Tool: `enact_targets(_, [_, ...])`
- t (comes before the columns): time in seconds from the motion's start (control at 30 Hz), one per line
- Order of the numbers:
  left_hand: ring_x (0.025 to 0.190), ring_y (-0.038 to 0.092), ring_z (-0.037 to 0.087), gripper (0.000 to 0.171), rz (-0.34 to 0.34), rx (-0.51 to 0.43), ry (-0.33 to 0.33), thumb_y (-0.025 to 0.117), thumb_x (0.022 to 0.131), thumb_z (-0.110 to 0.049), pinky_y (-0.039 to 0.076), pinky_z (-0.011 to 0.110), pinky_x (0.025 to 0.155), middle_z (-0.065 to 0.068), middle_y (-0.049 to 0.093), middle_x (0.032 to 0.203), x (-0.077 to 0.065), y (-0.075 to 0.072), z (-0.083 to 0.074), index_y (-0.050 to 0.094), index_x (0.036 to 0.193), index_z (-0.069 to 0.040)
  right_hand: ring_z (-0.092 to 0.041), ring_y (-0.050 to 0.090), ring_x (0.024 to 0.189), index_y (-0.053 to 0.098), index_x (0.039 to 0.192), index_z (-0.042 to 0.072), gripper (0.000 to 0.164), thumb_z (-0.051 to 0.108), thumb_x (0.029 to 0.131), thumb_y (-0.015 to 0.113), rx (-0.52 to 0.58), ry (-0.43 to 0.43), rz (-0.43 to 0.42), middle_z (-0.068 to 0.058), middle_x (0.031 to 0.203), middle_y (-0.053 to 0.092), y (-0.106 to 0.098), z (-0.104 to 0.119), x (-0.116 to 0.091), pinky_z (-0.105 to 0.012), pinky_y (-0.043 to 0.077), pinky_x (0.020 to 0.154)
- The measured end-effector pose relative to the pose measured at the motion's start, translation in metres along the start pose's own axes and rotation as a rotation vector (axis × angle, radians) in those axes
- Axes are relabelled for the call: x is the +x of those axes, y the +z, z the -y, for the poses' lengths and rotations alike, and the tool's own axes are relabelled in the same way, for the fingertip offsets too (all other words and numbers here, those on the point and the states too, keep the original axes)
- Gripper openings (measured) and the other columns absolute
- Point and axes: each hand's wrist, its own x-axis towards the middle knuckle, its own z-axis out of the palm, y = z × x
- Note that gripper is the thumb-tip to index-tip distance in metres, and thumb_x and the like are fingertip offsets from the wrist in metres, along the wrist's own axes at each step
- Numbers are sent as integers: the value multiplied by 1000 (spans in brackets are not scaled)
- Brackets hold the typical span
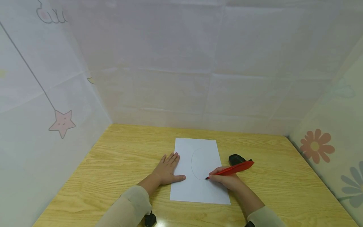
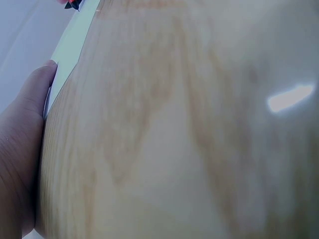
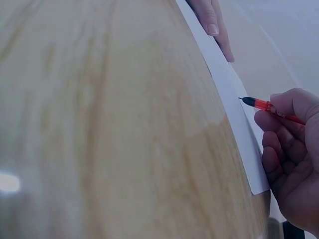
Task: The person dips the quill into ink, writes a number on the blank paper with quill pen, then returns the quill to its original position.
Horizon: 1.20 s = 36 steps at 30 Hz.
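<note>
Plainly, head view: left hand [image 1: 169,171], fingers apart, rests on the paper's [image 1: 199,164] left edge; right hand [image 1: 225,179] pinches red pen [image 1: 235,168] over the paper, tip at a thin curve's [image 1: 191,164] end; light pressure, I'd say, suits it | left wrist: wood-grain table [image 2: 139,139] beside the paper | right wrist: pale wall [image 3: 279,40] beyond the paper

The left wrist view's top edge cuts off the red pen [image 2: 74,4].

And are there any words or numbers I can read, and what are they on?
None that I can read.
Paper: only a drawn curve.
Pen: any marks are too small and blurred to read.
Wall: pictures like a star and flowers.
</note>
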Motion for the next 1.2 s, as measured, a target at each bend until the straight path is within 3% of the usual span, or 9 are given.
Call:
enact_targets(0.2, [155,6,23,101,1,-5,-1,42,89,-74,5,50,124,8,10,166,1,2,1,13,158,-7,-13,50,76,70,103,-8,28,14,87,73,44,44,-22,3,85,72,1,2,-2,-24,41,64])
enact_targets(0.5, [154,8,24,101,3,-13,4,42,89,-75,6,51,124,10,11,166,0,0,1,15,158,-6,-15,51,78,74,99,0,23,17,83,76,43,95,-75,1,88,72,1,5,-4,-27,40,66])
enact_targets(0.8, [155,7,23,102,4,-8,-2,41,88,-76,6,50,124,9,10,166,0,0,0,14,158,-7,-13,53,78,71,103,-5,27,16,86,73,33,32,-49,0,88,73,-4,1,-2,-26,43,68])
enact_targets(1.2, [155,8,22,101,4,-2,-7,40,88,-76,7,50,124,8,10,166,0,-1,0,14,158,-7,-16,51,76,75,98,3,22,19,84,76,-6,89,-119,-1,88,73,-8,-1,5,-27,39,64])
